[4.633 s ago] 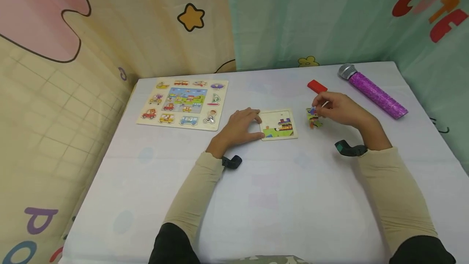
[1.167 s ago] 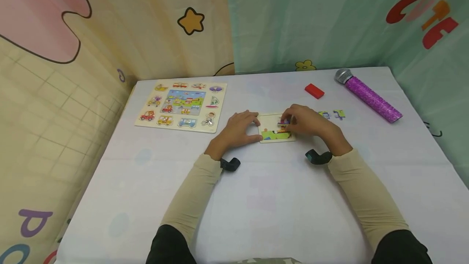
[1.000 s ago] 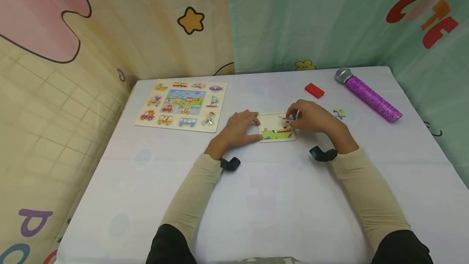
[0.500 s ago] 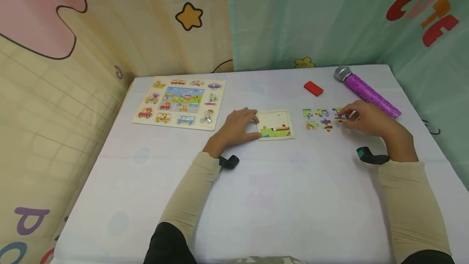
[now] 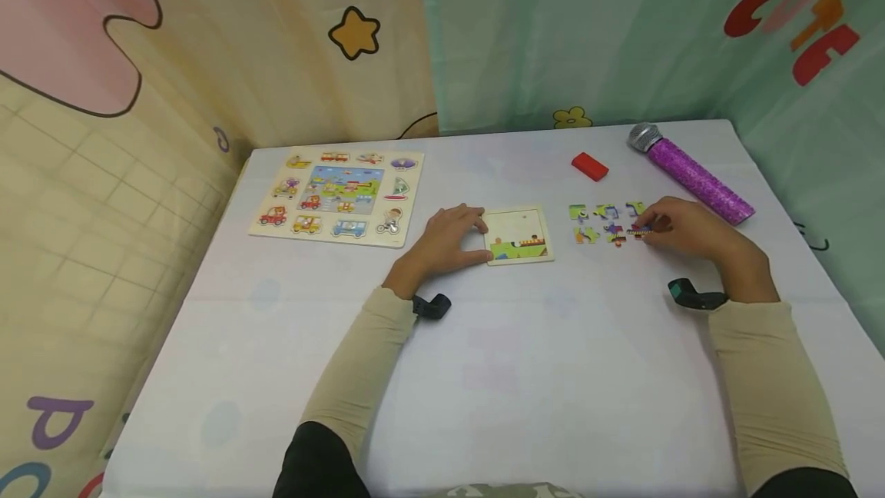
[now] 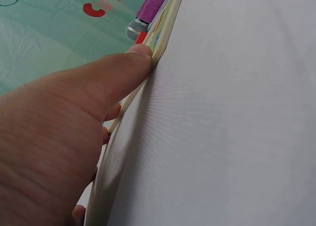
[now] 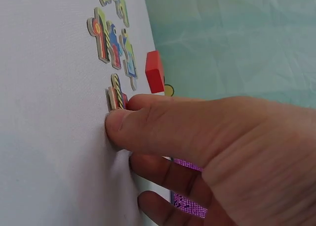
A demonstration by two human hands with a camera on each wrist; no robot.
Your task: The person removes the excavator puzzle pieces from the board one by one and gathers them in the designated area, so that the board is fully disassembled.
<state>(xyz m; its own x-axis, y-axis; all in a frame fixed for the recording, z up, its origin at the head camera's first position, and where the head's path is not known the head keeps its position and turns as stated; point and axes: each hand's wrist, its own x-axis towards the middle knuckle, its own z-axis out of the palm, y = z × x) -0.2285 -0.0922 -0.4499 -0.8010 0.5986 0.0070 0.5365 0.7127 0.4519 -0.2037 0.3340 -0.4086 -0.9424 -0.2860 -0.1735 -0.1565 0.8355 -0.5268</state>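
In the head view, my left hand (image 5: 445,243) holds the left edge of a small wooden puzzle board (image 5: 520,253), thumb at its near corner. Green and red picture parts show along the bottom of the board, and its upper part is bare wood. Thumb and fingertips of my right hand (image 5: 691,233) pinch a striped jigsaw piece (image 7: 117,95) low at the tabletop. That piece sits at the right end of the lower of two short rows of loose jigsaw pieces (image 5: 586,235). In the left wrist view, the thumb (image 6: 133,63) presses on the board's corner.
A larger vehicle picture puzzle (image 5: 404,214) lies at the back left. Behind the loose pieces is a red block (image 5: 590,166), and a purple glitter microphone (image 5: 698,179) lies beyond my right hand. Curtains (image 5: 567,29) hang along the back of the white table (image 5: 498,390).
My right hand has carried the striped piece from the board rightward, then slightly nearer, to the lower row's end. More of the board is bare. My left hand keeps its place.
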